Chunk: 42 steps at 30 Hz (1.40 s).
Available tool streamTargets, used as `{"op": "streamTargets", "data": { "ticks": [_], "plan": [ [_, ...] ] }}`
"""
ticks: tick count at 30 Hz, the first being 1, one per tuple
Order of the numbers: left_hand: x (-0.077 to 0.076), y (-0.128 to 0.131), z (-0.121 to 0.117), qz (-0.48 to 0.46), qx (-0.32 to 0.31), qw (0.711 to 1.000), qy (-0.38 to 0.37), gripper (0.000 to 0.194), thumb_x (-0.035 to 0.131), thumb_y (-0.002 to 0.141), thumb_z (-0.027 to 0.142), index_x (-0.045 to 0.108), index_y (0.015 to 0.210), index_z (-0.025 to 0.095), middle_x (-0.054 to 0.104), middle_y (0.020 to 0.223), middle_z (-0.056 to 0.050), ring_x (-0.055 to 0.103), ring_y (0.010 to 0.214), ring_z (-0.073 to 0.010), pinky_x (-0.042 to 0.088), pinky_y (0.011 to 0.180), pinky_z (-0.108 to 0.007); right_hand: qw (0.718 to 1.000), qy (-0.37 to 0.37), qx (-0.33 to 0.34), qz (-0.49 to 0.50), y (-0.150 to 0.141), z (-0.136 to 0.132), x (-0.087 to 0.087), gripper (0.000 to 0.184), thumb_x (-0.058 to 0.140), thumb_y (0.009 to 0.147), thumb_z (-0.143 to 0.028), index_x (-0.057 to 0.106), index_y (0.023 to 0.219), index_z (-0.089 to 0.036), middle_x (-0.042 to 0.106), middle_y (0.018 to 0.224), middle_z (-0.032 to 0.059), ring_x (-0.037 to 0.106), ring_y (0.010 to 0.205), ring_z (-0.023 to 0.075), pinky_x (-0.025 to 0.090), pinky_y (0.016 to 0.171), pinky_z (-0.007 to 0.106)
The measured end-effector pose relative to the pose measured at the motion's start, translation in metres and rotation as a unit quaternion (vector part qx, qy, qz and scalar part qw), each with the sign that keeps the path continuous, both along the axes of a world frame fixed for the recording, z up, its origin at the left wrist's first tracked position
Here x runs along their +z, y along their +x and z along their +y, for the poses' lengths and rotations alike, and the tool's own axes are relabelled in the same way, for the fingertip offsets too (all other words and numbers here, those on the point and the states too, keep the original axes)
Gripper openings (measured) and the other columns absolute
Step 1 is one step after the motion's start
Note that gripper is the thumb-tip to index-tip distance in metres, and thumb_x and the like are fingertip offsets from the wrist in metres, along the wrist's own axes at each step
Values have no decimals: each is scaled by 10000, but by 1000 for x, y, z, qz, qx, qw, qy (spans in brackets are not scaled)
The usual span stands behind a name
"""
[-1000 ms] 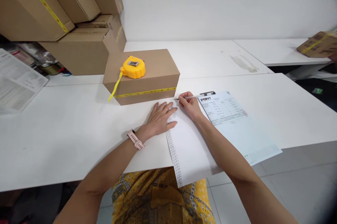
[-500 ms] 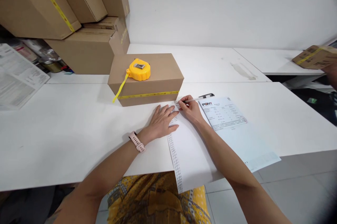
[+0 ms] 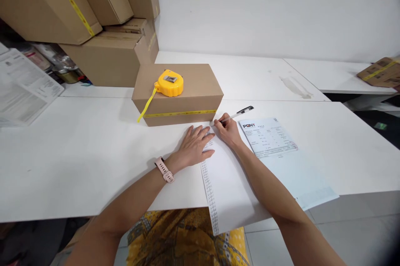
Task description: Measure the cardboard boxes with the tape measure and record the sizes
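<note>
My right hand (image 3: 228, 131) is closed around a pen (image 3: 239, 113) with a black cap end, its tip down at the top of a white sheet of paper (image 3: 231, 191). Rows of small handwriting run along the sheet's left edge. My left hand (image 3: 196, 145) lies flat with fingers spread over that edge, partly covering the writing. Just beyond both hands stands a closed cardboard box (image 3: 187, 103) with a yellow tape strip. On top of it rests a yellow tape measure (image 3: 170, 83), its strap hanging over the front. A printed document (image 3: 268, 137) lies right of my right forearm.
Cardboard cartons (image 3: 103, 62) are stacked at the back left. Near them a printed sheet (image 3: 25, 87) leans at the left. Another taped box (image 3: 381, 72) sits at the far right. The white table's (image 3: 78, 153) front edge runs close to my body.
The whole view has shifted slightly, so things appear a little further right. The pen stands a bit steeper in my right hand. My left hand keeps its place on the paper.
</note>
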<state>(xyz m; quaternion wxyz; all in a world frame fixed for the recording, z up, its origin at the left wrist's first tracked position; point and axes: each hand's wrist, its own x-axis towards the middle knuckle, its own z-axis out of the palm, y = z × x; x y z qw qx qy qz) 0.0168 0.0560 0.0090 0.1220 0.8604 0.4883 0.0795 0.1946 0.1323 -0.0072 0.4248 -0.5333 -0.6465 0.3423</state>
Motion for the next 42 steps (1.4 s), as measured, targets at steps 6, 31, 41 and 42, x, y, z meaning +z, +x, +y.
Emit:
{"op": "streamTargets", "data": {
  "ticks": [6,31,41,42],
  "plan": [
    [0,-1,0,-5,-1,1000,-7,579,543,980,466,487,1495,207,367,1642,-117,267,1529,-355,163,1250,-605,1000,-7,7,-3,2,-2,0,211,599,817,-364,453,721,-246,457,549,-66,401,539,122,317,561,286],
    [1,0,0,-1,3,1000,-11,585,547,975,476,482,1498,223,369,1644,-106,261,1536,-353,154,1256,-593,1000,-4,16,-18,1,-2,3,198,576,796,-358,433,710,-252,435,523,-65,388,525,124,293,552,292],
    [-2,-1,0,-5,0,1000,-4,582,536,979,472,481,1499,217,371,1641,-110,259,1535,-350,154,1252,-597,1000,-1,16,-11,1,-2,2,179,569,778,-325,421,708,-252,433,543,-63,385,540,122,302,564,295],
    [-2,-1,0,-5,0,1000,-5,586,539,978,470,479,1501,210,369,1642,-114,258,1535,-352,152,1252,-597,1000,0,15,-10,1,-2,2,182,569,778,-328,421,705,-252,430,541,-63,384,538,123,300,563,295]
  ]
}}
